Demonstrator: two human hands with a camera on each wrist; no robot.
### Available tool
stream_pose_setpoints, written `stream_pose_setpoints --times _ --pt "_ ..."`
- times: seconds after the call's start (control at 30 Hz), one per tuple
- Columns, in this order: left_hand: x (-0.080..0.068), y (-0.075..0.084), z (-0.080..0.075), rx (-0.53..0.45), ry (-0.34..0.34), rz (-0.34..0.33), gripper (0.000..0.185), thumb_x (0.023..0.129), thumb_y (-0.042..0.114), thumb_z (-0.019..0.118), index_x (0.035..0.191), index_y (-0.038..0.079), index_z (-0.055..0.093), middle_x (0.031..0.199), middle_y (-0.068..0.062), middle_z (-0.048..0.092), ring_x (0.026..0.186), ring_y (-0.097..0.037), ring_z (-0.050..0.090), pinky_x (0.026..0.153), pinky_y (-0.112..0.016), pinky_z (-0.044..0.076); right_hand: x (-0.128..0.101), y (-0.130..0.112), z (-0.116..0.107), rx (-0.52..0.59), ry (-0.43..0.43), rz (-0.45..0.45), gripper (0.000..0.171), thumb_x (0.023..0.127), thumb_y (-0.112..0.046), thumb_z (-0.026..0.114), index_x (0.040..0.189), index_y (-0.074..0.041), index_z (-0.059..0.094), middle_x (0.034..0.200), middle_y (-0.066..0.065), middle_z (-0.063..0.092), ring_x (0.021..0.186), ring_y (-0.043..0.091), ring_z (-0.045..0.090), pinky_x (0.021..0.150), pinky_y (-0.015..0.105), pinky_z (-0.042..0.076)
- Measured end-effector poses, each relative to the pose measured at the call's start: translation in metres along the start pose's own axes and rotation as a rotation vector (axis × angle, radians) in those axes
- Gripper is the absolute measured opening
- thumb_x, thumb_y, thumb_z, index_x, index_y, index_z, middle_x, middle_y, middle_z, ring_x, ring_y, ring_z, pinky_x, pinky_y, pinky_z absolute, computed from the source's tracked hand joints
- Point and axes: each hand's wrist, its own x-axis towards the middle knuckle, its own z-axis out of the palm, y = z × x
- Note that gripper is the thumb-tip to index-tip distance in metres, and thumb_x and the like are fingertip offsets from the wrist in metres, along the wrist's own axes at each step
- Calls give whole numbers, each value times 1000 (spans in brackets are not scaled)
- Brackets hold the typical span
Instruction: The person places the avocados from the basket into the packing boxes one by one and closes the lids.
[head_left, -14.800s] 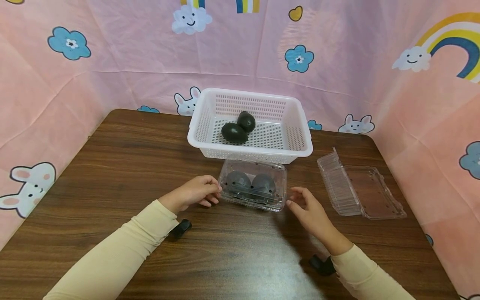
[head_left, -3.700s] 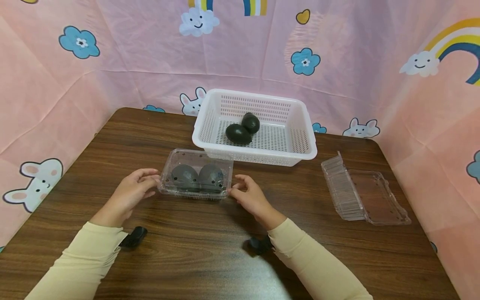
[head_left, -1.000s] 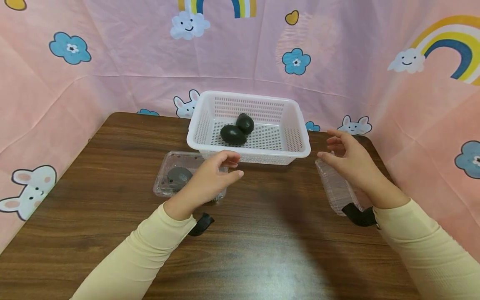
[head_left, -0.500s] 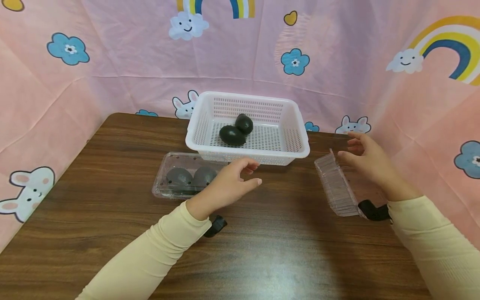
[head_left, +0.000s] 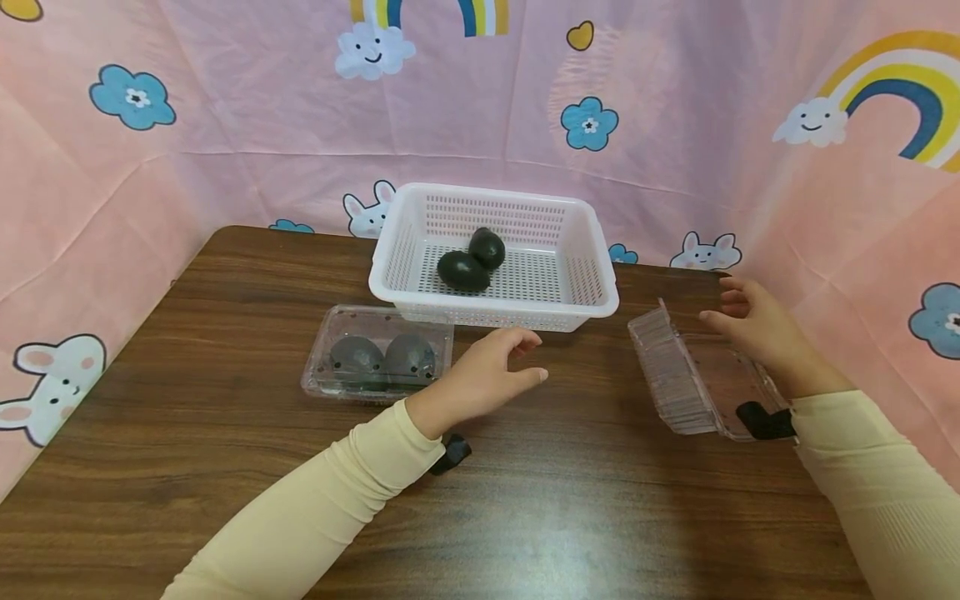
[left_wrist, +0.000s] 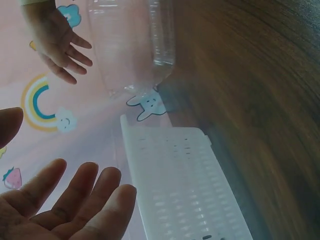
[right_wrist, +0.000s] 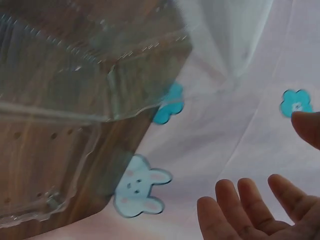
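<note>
I see left hand (head_left: 487, 375) spread, empty, mid-table | right hand (head_left: 753, 327) spread, seemingly just above open clamshell (head_left: 693, 379), far right

A white perforated plastic basket (head_left: 600, 287) holds two dark green avocados (head_left: 474, 260). The clear plastic clamshell boxes (head_left: 708, 387) sit on a dark brown wood-grain table (head_left: 225, 433). The pink backdrop cloth (head_left: 262, 108) shows rainbows, blue flowers, bunnies. Both sleeves (head_left: 322, 508) are cream.

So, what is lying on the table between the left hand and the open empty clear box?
Nothing: in the head view only bare table lies between the left hand and the open clear box.
</note>
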Motion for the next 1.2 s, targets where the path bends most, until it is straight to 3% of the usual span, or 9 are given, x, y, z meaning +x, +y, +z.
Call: stream_pose_setpoints --times 0.27,0.77,1.0,1.2 --pt "11 -1 4 51 -47 15 44 94 24 63 132 5 53 129 -12 55 122 -27 51 99 -42 43 6 24 -5 24 -32 45 75 98 -26 53 147 14 13 140 44 26 127 58 31 100 66 32" --pt "32 -2 12 117 -104 10 46 95 24 62 133 1 51 133 -16 54 125 -27 49 102 -40 41 9 66 -16 -93 -56 99 75 98 -27 52 143 19 15 136 48 26 125 62 28 98 71 29" --pt "38 2 16 154 -116 21 44 94 24 62 130 1 53 130 -16 55 123 -28 51 101 -39 41 9 82 -19 -149 -108 172 72 99 -27 50 142 19 16 138 48 24 124 64 26 98 70 29" --pt "43 5 21 180 -127 28 44 94 25 63 130 1 54 130 -16 55 121 -27 51 101 -39 41 8 104 -19 -231 -173 171 69 99 -25 48 136 26 19 132 52 26 120 64 31 98 67 31"
